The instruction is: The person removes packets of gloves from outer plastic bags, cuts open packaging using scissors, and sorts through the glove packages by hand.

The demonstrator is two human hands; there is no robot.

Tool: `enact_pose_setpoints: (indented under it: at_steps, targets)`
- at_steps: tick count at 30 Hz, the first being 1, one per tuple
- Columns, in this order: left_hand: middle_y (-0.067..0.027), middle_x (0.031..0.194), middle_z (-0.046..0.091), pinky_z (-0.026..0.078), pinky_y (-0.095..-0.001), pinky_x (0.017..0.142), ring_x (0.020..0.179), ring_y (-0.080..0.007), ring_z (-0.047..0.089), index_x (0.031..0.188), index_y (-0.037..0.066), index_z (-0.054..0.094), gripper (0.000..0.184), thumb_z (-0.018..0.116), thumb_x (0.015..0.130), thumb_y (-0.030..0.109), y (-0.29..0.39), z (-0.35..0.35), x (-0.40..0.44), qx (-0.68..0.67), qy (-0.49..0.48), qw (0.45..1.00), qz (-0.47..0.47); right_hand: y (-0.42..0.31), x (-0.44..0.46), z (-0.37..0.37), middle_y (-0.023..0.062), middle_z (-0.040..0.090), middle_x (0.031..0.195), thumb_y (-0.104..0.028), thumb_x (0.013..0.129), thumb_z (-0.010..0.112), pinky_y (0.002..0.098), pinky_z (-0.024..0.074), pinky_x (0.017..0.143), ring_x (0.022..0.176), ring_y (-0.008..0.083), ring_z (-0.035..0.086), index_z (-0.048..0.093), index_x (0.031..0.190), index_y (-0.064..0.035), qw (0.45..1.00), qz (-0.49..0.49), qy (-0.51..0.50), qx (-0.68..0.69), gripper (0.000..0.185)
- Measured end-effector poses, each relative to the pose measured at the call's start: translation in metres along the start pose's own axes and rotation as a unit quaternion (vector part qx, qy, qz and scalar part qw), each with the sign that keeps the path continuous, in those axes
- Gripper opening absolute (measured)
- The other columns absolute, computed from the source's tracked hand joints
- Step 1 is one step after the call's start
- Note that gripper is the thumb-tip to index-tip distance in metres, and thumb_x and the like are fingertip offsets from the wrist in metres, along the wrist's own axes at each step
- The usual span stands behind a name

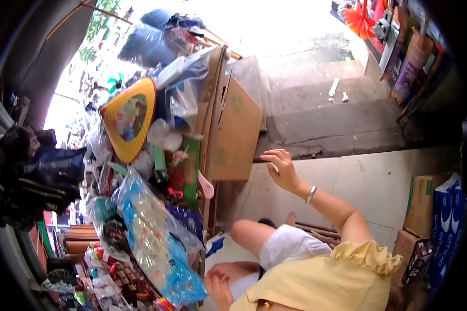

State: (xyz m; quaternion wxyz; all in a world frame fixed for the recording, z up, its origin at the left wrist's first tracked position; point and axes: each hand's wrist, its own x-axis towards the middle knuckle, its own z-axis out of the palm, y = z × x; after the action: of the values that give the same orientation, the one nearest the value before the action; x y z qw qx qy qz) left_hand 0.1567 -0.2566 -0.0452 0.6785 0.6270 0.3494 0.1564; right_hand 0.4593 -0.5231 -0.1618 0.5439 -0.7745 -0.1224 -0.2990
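My right hand (279, 167), with a silver bangle on the wrist, is raised over the pale tiled floor (316, 184). Its fingers are stretched and slightly bent, and nothing shows in them. My left hand (219, 289) is low beside my thigh, its fingers loosely spread and partly visible. Close to it lies the blue end of a clear plastic package (163, 243) on the stall. I cannot tell whether the fingertips touch that package. A pink-handled item (206, 185) juts from the stall edge.
A yellow conical hat (129, 119), bagged goods and a large cardboard box (236, 132) crowd the stall. Concrete steps (327, 122) lie beyond the tiles. Small cartons (419, 205) and a blue plastic pack (446, 228) stand on the right.
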Motion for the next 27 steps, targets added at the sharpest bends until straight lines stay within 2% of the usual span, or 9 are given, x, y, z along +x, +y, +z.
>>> enact_pose_setpoints:
  at_steps: [6, 11, 15, 16, 17, 19, 22, 25, 27]
  targets:
    - [-0.0093, 0.105, 0.057, 0.050, -0.0347, 0.074, 0.088, -0.0200, 0.058, 0.112, 0.006, 0.051, 0.025, 0.053, 0.088, 0.005, -0.001, -0.024, -0.016, -0.069, -0.018, 0.995, 0.073, -0.039, -0.041, 0.012, 0.0116, 0.060, 0.100, 0.005, 0.071, 0.058, 0.0381, 0.0410, 0.084, 0.096, 0.0291, 0.054, 0.061, 0.097, -0.0051, 0.995, 0.015, -0.054, 0.081, 0.029]
    - [-0.0085, 0.103, 0.058, 0.049, -0.0319, 0.076, 0.087, -0.0174, 0.057, 0.113, 0.004, 0.051, 0.025, 0.049, 0.089, 0.004, -0.012, -0.062, -0.046, -0.121, 0.047, 0.987, 0.098, -0.096, -0.027, 0.037, 0.0149, 0.062, 0.096, 0.006, 0.075, 0.056, 0.0342, 0.0427, 0.084, 0.094, 0.0292, 0.057, 0.062, 0.096, -0.0005, 0.977, -0.005, -0.135, 0.167, 0.024]
    - [-0.0085, 0.103, 0.058, 0.049, -0.0318, 0.076, 0.087, -0.0167, 0.057, 0.114, 0.004, 0.052, 0.025, 0.049, 0.089, 0.006, -0.037, -0.103, -0.067, -0.172, 0.135, 0.969, 0.118, -0.186, 0.008, 0.037, 0.0095, 0.062, 0.089, 0.005, 0.079, 0.058, 0.0290, 0.0477, 0.073, 0.083, 0.0151, 0.059, 0.061, 0.097, 0.0013, 0.957, -0.066, -0.097, 0.266, 0.019]
    - [-0.0085, 0.103, 0.058, 0.049, -0.0317, 0.076, 0.087, -0.0164, 0.057, 0.114, 0.004, 0.052, 0.026, 0.050, 0.089, 0.006, -0.041, -0.117, -0.072, -0.183, 0.140, 0.966, 0.116, -0.211, 0.010, 0.030, 0.0119, 0.060, 0.090, -0.007, 0.088, 0.051, 0.0321, 0.0486, 0.078, 0.085, 0.0201, 0.059, 0.061, 0.093, 0.0013, 0.926, -0.036, -0.043, 0.374, 0.014]
    - [-0.0084, 0.103, 0.058, 0.049, -0.0315, 0.076, 0.087, -0.0161, 0.057, 0.115, 0.004, 0.052, 0.026, 0.050, 0.089, 0.007, -0.045, -0.126, -0.077, -0.193, 0.142, 0.964, 0.113, -0.238, 0.017, 0.020, 0.0089, 0.055, 0.086, -0.011, 0.089, 0.050, 0.0302, 0.0456, 0.073, 0.079, 0.0174, 0.055, 0.058, 0.091, -0.0010, 0.904, -0.068, 0.007, 0.422, 0.013]
    - [-0.0084, 0.103, 0.058, 0.049, -0.0314, 0.077, 0.088, -0.0161, 0.057, 0.115, 0.004, 0.052, 0.026, 0.051, 0.089, 0.008, -0.050, -0.144, -0.083, -0.205, 0.175, 0.956, 0.115, -0.310, 0.030, -0.009, 0.0028, 0.046, 0.078, -0.020, 0.091, 0.046, 0.0264, 0.0396, 0.062, 0.068, 0.0121, 0.046, 0.052, 0.087, -0.0054, 0.834, -0.239, 0.109, 0.486, 0.016]
    - [-0.0088, 0.103, 0.059, 0.049, -0.0306, 0.077, 0.088, -0.0157, 0.057, 0.115, 0.004, 0.052, 0.027, 0.051, 0.089, 0.009, -0.051, -0.168, -0.086, -0.213, 0.205, 0.949, 0.111, -0.447, 0.044, -0.031, -0.0064, 0.031, 0.065, -0.032, 0.094, 0.041, 0.0207, 0.0306, 0.046, 0.051, 0.0041, 0.033, 0.043, 0.080, -0.0121, 0.582, -0.586, 0.238, 0.512, 0.024]
    - [-0.0094, 0.102, 0.059, 0.049, -0.0319, 0.076, 0.087, -0.0166, 0.058, 0.114, 0.006, 0.054, 0.024, 0.050, 0.090, 0.007, -0.056, -0.192, -0.080, -0.231, 0.221, 0.937, 0.140, -0.484, 0.026, -0.010, -0.0063, 0.030, 0.063, -0.029, 0.093, 0.041, 0.0202, 0.0305, 0.046, 0.051, 0.0042, 0.033, 0.042, 0.075, -0.0117, 0.614, -0.570, 0.127, 0.530, 0.025]
    - [-0.0093, 0.102, 0.060, 0.049, -0.0320, 0.076, 0.087, -0.0165, 0.058, 0.114, 0.005, 0.054, 0.025, 0.050, 0.090, 0.007, -0.060, -0.205, -0.078, -0.242, 0.233, 0.932, 0.138, -0.501, 0.013, 0.003, -0.0065, 0.030, 0.062, -0.029, 0.093, 0.041, 0.0200, 0.0297, 0.044, 0.050, 0.0037, 0.032, 0.041, 0.074, -0.0117, 0.623, -0.562, 0.104, 0.534, 0.026]
